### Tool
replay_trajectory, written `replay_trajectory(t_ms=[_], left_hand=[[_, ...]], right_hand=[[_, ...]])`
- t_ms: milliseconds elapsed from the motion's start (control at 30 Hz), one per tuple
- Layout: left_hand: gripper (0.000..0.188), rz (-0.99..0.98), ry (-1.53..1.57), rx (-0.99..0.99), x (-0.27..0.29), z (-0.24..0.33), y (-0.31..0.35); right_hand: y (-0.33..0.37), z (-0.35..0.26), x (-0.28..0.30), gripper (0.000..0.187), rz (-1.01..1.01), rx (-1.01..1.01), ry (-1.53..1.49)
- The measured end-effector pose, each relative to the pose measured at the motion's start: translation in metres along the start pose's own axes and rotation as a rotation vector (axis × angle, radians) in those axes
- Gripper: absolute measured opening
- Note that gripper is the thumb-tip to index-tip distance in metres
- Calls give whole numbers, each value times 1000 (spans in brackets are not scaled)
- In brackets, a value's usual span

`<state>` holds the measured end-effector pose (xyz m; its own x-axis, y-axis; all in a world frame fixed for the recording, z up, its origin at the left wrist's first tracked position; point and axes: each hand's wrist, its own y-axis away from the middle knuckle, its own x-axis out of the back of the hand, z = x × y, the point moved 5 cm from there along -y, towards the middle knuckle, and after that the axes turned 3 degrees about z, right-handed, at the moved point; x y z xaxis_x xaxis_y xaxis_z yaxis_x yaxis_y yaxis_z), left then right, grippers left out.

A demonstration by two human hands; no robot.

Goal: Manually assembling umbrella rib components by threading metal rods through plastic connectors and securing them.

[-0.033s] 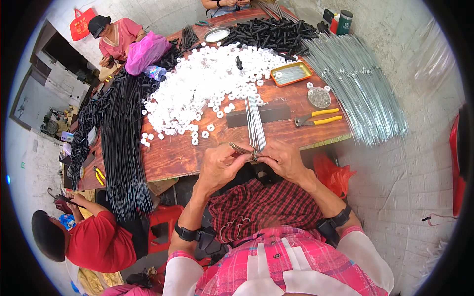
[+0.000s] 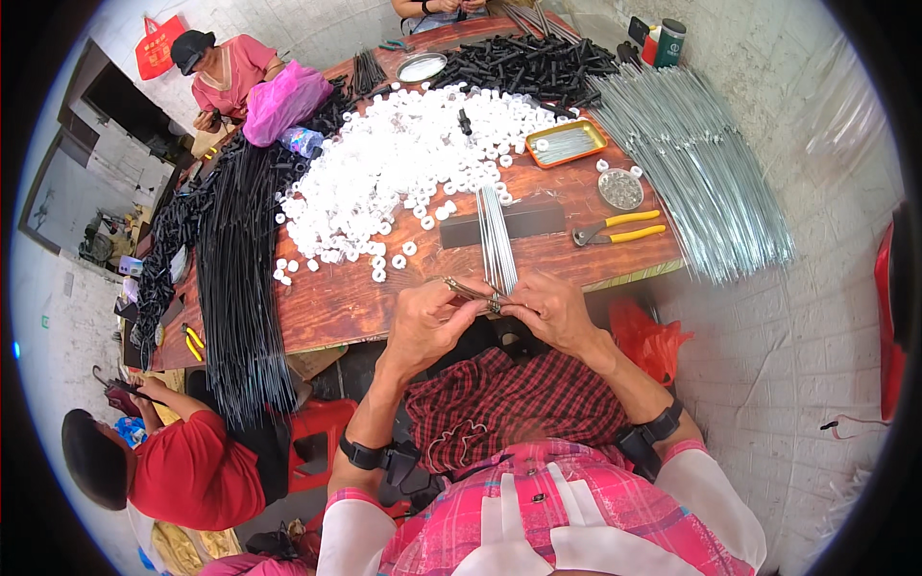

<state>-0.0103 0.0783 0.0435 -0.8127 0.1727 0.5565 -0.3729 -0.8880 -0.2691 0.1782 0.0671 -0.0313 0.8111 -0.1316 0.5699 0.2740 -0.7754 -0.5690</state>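
Observation:
Both my hands meet just off the near table edge, fingers closed in pinches. My left hand (image 2: 429, 322) grips some small brassy metal pieces (image 2: 465, 287), partly hidden by the fingers. Opposite it, my right hand (image 2: 554, 312) pinches at the near ends of a fanned bundle of thin silver metal rods (image 2: 496, 240). Exactly what lies between the fingertips is too small to tell. The rods rest across a dark flat block (image 2: 538, 221) on the wooden table (image 2: 336, 307). Yellow-handled cutting pliers (image 2: 619, 230) lie to the right of the block.
White plastic rings (image 2: 384, 173) heap mid-table, with black tubular parts (image 2: 528, 67) behind. Long black rods (image 2: 240, 259) lie left, silver rods (image 2: 691, 163) right. A rectangular tin (image 2: 588, 130) and a round dish (image 2: 620, 192) stand near. Co-workers sit left (image 2: 206, 461) and far left (image 2: 230, 77).

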Motion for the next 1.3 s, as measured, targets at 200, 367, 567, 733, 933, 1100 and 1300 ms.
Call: replay_trajectory(t_ms=[200,367,567,733,933,1100,1300], left_hand=[[24,53,68,-30,2,-7,5],[26,113,75,-5,0,-2,10],[28,28,49,3,-8,-6,7],[23,59,125,-30,-6,1,4],[17,44,128,-28,-8,1,3],[13,105,129,-2,-8,1,3],[11,204,86,-124,-9,6,5]], right_hand=[[1,2,-1,11,3,-8,7],[2,-3,-1,11,12,-44,7],[3,1,-6,12,26,-21,43],[-4,-7,-7,13,38,-6,-10],[-5,-9,-4,14,12,-25,-21],[-1,-7,-6,15,3,-26,-27],[-1,-4,-5,17,8,-90,-97]])
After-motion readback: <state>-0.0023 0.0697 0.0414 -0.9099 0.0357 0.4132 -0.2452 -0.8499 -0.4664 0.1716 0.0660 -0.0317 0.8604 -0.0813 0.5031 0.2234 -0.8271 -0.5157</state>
